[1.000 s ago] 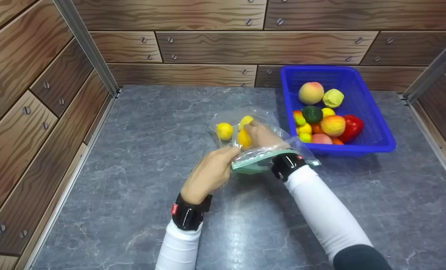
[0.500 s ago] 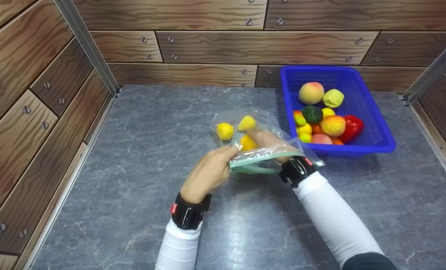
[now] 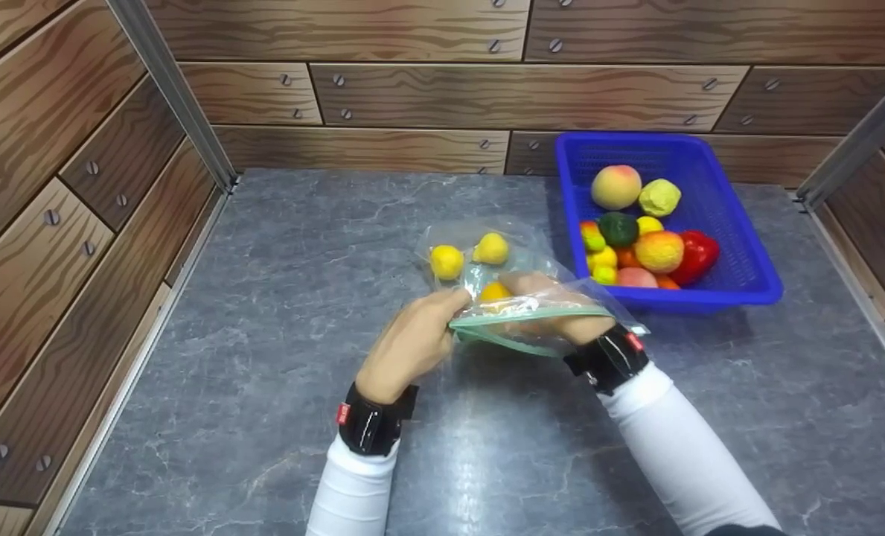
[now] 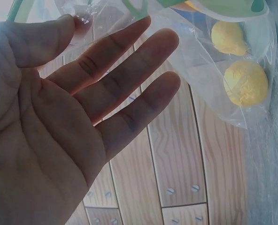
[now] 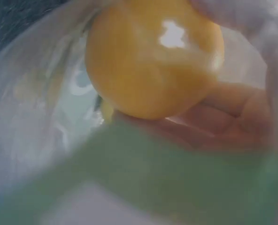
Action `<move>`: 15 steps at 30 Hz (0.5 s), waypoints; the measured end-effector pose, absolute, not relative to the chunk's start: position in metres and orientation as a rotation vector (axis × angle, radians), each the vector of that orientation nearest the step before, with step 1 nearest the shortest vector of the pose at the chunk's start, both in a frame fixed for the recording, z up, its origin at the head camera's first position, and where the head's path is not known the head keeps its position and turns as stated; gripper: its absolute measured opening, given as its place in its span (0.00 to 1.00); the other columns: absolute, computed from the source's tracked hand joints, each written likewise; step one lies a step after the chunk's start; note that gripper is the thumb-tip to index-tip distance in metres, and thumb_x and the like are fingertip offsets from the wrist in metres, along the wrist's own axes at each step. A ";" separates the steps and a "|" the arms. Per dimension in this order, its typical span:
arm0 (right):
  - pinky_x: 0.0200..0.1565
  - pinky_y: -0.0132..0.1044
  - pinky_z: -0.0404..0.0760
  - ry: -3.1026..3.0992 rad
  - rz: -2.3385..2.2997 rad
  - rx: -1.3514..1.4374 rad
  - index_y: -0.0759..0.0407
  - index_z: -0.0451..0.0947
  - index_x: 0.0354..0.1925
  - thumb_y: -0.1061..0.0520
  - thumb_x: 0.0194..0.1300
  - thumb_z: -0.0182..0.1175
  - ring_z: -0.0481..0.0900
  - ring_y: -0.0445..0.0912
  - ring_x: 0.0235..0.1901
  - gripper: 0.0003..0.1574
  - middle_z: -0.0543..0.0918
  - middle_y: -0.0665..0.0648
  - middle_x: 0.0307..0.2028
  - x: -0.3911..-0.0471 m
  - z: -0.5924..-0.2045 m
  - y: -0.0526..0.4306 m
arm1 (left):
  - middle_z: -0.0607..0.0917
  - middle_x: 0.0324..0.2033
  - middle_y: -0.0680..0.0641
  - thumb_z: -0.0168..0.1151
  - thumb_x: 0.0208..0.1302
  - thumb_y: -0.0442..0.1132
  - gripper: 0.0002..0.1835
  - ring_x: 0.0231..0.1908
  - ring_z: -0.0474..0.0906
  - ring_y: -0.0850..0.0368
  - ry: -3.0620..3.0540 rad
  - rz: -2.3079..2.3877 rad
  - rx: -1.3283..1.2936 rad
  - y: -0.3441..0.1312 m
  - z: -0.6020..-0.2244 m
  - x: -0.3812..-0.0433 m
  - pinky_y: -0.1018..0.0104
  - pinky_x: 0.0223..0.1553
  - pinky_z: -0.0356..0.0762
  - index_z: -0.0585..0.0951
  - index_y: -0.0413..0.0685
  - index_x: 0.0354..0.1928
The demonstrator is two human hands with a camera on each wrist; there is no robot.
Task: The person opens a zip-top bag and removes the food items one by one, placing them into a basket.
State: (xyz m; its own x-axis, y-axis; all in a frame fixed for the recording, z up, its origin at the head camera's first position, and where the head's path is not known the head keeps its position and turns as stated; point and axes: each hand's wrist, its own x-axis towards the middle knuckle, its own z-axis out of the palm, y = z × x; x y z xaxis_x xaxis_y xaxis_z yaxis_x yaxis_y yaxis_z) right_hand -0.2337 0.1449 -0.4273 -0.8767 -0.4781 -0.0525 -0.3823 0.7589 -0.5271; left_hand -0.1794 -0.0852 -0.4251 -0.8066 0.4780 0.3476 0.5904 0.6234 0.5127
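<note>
My left hand (image 3: 409, 346) pinches the near left edge of a clear zip-top bag (image 3: 531, 257) between thumb and index finger. In the left wrist view, the other fingers (image 4: 129, 77) are stretched out apart from the bag. The bag's mouth, lined with a green zip strip (image 3: 531, 320), gapes around my right hand (image 3: 554, 298), which is inside. There it holds a smooth round orange-yellow fruit (image 5: 153, 61) between thumb and fingers, partly behind plastic in the head view. Deeper in the bag lie two lemons (image 3: 446, 262), one (image 3: 491, 248) with a nub.
To the right of the bag stands a blue plastic basket (image 3: 740, 223) with several fruits and vegetables, including a peach (image 3: 615, 187) and a red pepper (image 3: 696, 256). Wood-patterned panels (image 3: 412, 93) wall the grey marbled tabletop (image 3: 301, 246) at the back and sides.
My right hand has drawn back toward the bag's mouth, bringing the orange-yellow fruit with it. The nubbed lemon now shows fully, away from the fingers. My left hand has barely moved.
</note>
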 end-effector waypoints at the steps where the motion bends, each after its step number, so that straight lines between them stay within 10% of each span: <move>1: 0.35 0.40 0.82 2.791 -0.736 -0.660 0.58 0.79 0.48 0.50 0.55 0.73 0.79 0.49 0.32 0.25 0.83 0.55 0.35 -0.231 -0.426 0.145 | 0.79 0.35 0.50 0.55 0.56 0.20 0.16 0.36 0.77 0.53 -2.671 -0.936 -0.881 -0.086 -0.425 -0.180 0.60 0.38 0.79 0.75 0.48 0.40; 15: 0.41 0.43 0.80 2.993 -0.515 -1.032 0.59 0.79 0.57 0.52 0.56 0.74 0.77 0.49 0.37 0.31 0.84 0.56 0.43 -0.194 -0.409 0.159 | 0.76 0.30 0.52 0.56 0.59 0.20 0.14 0.32 0.74 0.54 -2.698 -0.916 -0.829 -0.088 -0.425 -0.179 0.64 0.32 0.77 0.72 0.48 0.38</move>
State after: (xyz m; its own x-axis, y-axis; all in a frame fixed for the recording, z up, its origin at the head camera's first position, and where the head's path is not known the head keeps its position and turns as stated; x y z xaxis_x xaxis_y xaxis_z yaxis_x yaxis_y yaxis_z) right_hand -0.1938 0.1587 -0.4087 -0.7912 -0.5889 0.1648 -0.6101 0.7419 -0.2780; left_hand -0.1788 -0.0882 -0.4250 -0.8301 0.4504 0.3288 0.5575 0.6560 0.5088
